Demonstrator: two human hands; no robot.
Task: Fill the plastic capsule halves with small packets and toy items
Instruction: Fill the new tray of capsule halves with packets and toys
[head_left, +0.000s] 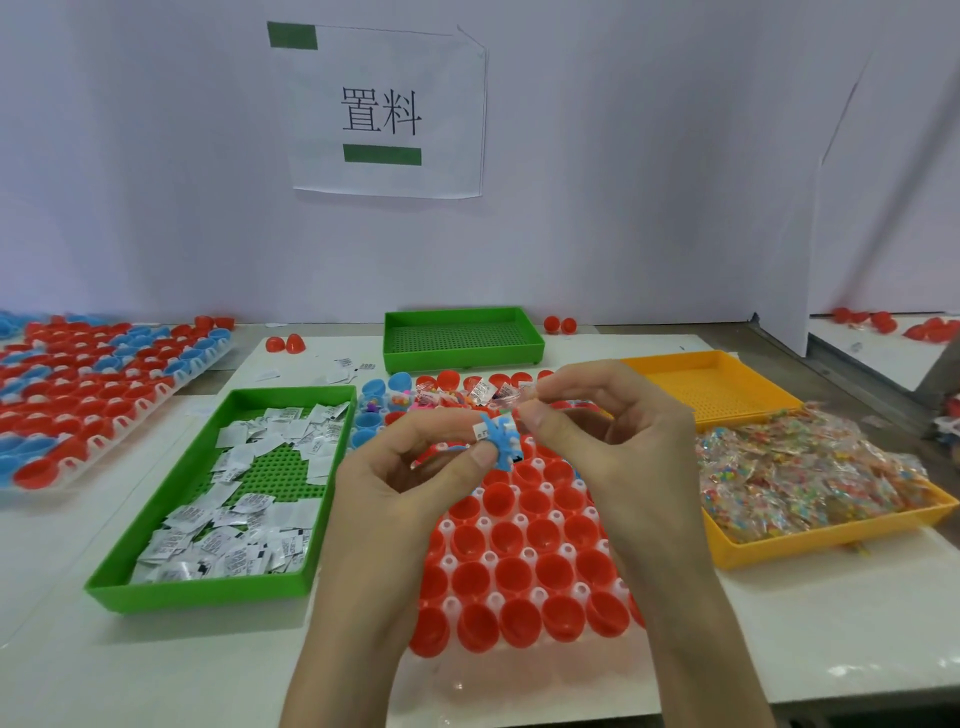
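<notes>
Fingers (441, 422) of your left hand (395, 478) pinch a blue toy (501, 441) and a white packet (480, 431); your right hand (623, 441) pinches a clear packet (506, 397), frame centre.
Step, as judged: gathering one fill above the red capsule halves (519, 566). The next move calls for lowering it into an empty half, mouth up. The toy's splayed arms show no clear long axis.

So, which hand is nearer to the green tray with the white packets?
Left. The left hand is just right of the green tray; the right hand is farther right, above the red capsule halves.
</notes>
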